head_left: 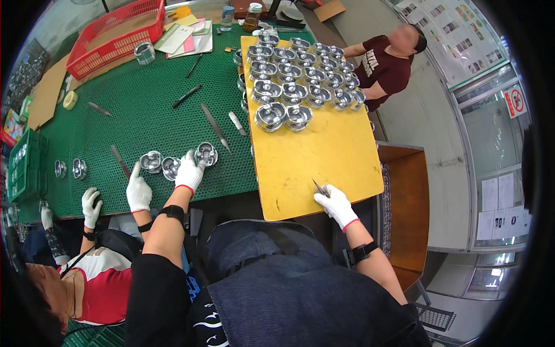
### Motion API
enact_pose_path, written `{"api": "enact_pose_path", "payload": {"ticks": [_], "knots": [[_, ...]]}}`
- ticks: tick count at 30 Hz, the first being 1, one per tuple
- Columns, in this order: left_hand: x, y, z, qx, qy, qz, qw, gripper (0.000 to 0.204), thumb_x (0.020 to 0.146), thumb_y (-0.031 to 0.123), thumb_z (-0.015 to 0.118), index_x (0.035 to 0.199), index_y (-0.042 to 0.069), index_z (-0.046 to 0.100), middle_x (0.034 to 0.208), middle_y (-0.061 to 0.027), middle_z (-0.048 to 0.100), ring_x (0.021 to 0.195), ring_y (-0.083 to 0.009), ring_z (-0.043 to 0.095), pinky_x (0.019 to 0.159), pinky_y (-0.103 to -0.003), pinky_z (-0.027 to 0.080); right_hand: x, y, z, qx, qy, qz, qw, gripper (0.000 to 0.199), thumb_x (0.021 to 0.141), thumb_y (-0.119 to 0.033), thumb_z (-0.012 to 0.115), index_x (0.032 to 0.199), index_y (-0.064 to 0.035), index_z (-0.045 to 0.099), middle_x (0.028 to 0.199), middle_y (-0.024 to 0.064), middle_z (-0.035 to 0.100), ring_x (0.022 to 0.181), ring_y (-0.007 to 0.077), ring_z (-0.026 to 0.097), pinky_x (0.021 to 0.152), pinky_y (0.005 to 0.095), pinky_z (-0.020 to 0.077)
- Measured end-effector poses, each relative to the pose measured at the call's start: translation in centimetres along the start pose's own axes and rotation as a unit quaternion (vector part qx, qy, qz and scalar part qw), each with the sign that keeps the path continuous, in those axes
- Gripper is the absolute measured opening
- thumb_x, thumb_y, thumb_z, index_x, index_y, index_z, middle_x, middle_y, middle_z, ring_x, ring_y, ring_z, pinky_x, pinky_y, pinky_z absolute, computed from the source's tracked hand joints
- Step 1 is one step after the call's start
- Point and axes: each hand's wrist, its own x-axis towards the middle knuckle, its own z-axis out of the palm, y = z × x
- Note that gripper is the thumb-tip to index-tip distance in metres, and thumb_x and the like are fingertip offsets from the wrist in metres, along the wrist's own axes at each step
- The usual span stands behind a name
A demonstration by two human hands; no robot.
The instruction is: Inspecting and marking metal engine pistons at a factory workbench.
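My left hand [188, 174], in a white glove, reaches over the green mat. Its fingers close on the near left edge of a silver metal piston [206, 155]. Close beside it lies a second piston [170, 168], partly covered by the hand. My right hand [336, 207], also gloved, rests at the front edge of a yellow board [324, 162]. It is closed around a slim, pointed metal tool [318, 186], whose grip is hidden in the fingers. Rows of pistons [293, 92] stand on the board's far half.
A co-worker sits at my left, one gloved hand [139, 192] by another piston [151, 161]. Knife-like tools [215, 128] and a black marker [187, 96] lie on the mat [133, 115]. A red basket [115, 40] stands far left. Another person stands beyond the board.
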Motion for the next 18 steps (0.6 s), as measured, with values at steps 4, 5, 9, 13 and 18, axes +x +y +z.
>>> {"api": "enact_pose_path", "payload": {"ticks": [4, 5, 9, 13, 18], "knots": [[-4.3, 3.4, -0.6, -0.147, 0.019, 0.07, 0.987, 0.049, 0.088, 0.027, 0.057, 0.132, 0.007, 0.045, 0.122, -0.0203, 0.052, 0.106, -0.032, 0.057, 0.092, -0.039, 0.045, 2.8, -5.2, -0.9, -0.013, 0.002, -0.137, 0.99, 0.05, 0.082, -0.031, 0.065, 0.124, -0.0065, 0.054, 0.084, 0.0073, 0.063, 0.059, 0.0134, 0.055, 0.055, 0.0282, 0.0455], [-6.2, 4.2, -0.7, -0.159, 0.002, 0.05, 0.986, 0.05, 0.088, 0.027, 0.058, 0.132, 0.01, 0.045, 0.121, -0.0189, 0.055, 0.105, -0.0303, 0.059, 0.091, -0.038, 0.045, 4.5, -6.0, -1.0, 0.011, 0.009, -0.189, 0.982, 0.053, 0.082, -0.03, 0.065, 0.128, -0.0077, 0.052, 0.089, 0.0087, 0.064, 0.062, 0.0137, 0.056, 0.057, 0.0279, 0.0463], [-14.2, 4.9, -1.9, -0.213, -0.051, -0.01, 0.976, 0.047, 0.089, 0.023, 0.058, 0.132, 0.008, 0.046, 0.116, -0.0159, 0.059, 0.103, -0.0251, 0.06, 0.09, -0.035, 0.047, 8.6, -11.9, -1.5, 0.033, -0.044, -0.164, 0.985, 0.057, 0.082, -0.029, 0.062, 0.134, -0.0127, 0.046, 0.106, 0.0123, 0.065, 0.087, 0.0202, 0.062, 0.073, 0.0297, 0.0482], [-20.8, 6.0, -2.4, -0.349, 0.002, -0.098, 0.932, 0.046, 0.091, 0.015, 0.055, 0.133, 0.001, 0.043, 0.127, -0.0146, 0.052, 0.106, -0.0181, 0.056, 0.086, -0.029, 0.049, 13.3, -10.6, -0.5, -0.108, 0.04, -0.332, 0.936, 0.049, 0.082, -0.028, 0.059, 0.127, -0.0125, 0.05, 0.102, 0.0161, 0.066, 0.095, 0.0324, 0.063, 0.08, 0.0388, 0.0481], [-23.8, 11.7, -3.1, -0.426, 0.055, -0.099, 0.898, 0.05, 0.091, 0.017, 0.054, 0.136, 0.0, 0.039, 0.133, -0.0148, 0.046, 0.115, -0.0228, 0.05, 0.09, -0.034, 0.047, 12.3, -8.6, -2.3, -0.256, -0.036, -0.352, 0.9, 0.027, 0.087, -0.027, 0.055, 0.107, -0.0094, 0.056, 0.093, 0.0194, 0.063, 0.089, 0.0384, 0.06, 0.077, 0.0439, 0.0481]]}}
